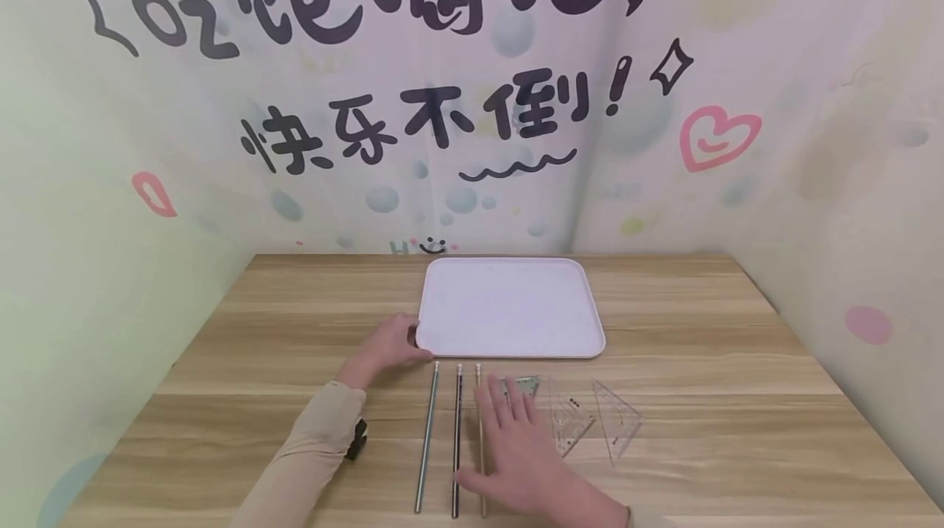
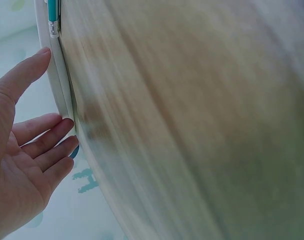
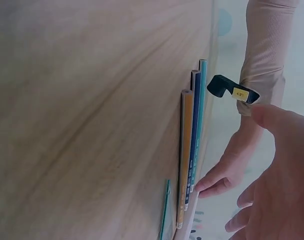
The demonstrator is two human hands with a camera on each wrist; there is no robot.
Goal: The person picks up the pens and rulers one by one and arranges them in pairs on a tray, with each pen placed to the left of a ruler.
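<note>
A white rectangular tray (image 1: pixel 509 307) lies at the back of the table. At its near left corner is my left hand (image 1: pixel 387 343), thumb and fingers spread apart beside the rim; the left wrist view shows the fingers nearly straight. In front of the tray, side by side, lie a teal pencil (image 1: pixel 426 446), a dark blue pencil (image 1: pixel 457 430) and a yellow-orange pencil (image 3: pixel 186 145). My right hand (image 1: pixel 519 458), fingers extended, hovers over the yellow-orange pencil and partly covers it. Just beyond its fingertips shows a clear ruler-like piece (image 1: pixel 527 385), partly hidden.
Two clear triangular set squares, a left one (image 1: pixel 571 413) and a right one (image 1: pixel 618 421), lie right of my right hand. The wood-grain table (image 1: pixel 737 430) meets a printed wall covering (image 1: pixel 487 208) at the back. A black band (image 1: pixel 357 439) is on the left wrist.
</note>
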